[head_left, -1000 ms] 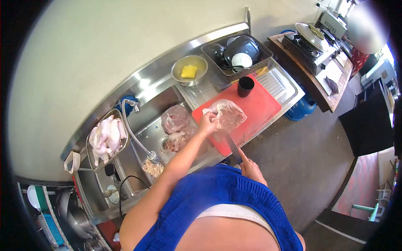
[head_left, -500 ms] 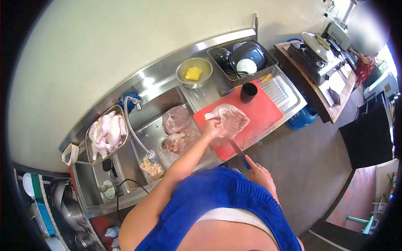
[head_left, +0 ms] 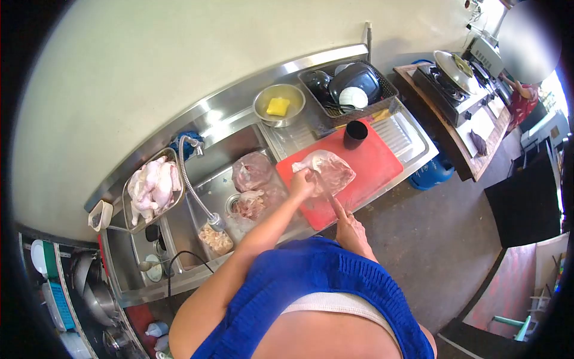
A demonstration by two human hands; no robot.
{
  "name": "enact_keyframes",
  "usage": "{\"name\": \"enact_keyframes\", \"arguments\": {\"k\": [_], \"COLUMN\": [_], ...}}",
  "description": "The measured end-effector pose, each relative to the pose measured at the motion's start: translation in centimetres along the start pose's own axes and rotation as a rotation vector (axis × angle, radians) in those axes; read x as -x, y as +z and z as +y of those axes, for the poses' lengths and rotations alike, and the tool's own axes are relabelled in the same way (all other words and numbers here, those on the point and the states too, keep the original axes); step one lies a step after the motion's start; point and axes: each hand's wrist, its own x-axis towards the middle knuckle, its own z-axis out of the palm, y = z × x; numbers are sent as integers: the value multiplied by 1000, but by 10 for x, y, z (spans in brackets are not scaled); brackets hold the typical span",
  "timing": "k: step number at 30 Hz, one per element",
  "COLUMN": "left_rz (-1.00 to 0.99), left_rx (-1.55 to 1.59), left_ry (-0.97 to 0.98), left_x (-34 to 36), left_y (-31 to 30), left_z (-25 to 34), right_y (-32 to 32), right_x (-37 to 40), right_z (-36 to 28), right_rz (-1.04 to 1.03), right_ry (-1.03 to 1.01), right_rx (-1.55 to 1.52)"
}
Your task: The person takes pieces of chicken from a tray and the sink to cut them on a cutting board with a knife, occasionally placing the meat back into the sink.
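Note:
A raw chicken leg quarter (head_left: 333, 172) lies on the red cutting board (head_left: 379, 161), its drumstick end toward the sink. My left hand (head_left: 304, 183) is closed on the near edge of the meat, close to the drumstick. In my right hand (head_left: 354, 234) is a knife (head_left: 327, 195), gripped by its handle. The blade reaches up over the near side of the chicken, its tip close to my left fingers. A black cup (head_left: 355, 134) stands on the board just beyond the meat.
Left of the board, the sink holds bagged meat (head_left: 251, 171) and a tub of pale pieces (head_left: 216, 238). Whole chickens (head_left: 153, 185) fill a tray. Behind are a steel bowl (head_left: 269, 119) with a yellow sponge and a dish rack (head_left: 387, 90). A person (head_left: 523, 105) stands beyond the stove.
My right hand has moved up and left, bringing the knife blade from the board's near edge onto the chicken. My left hand stays on the meat, its fingers slightly shifted.

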Motion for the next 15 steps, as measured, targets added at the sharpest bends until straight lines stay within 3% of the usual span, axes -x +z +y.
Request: {"name": "enact_keyframes", "arguments": {"k": [4,6,11,15], "left_rz": [-98,-63,-15,35], "left_rx": [-147,-124,-93,-125], "left_ry": [-86,-14,76,198], "left_x": [1,4,4,10], "left_y": [-8,-7,-9,-10], "left_z": [8,9,7,7], "right_y": [-18,-14,-51,-58], "right_x": [2,-8,-11,-23], "right_z": [-16,2,-14,11], "right_rz": [2,141,29,10], "right_ry": [8,-170,-94,-166], "right_rx": [128,158,169,206]}}
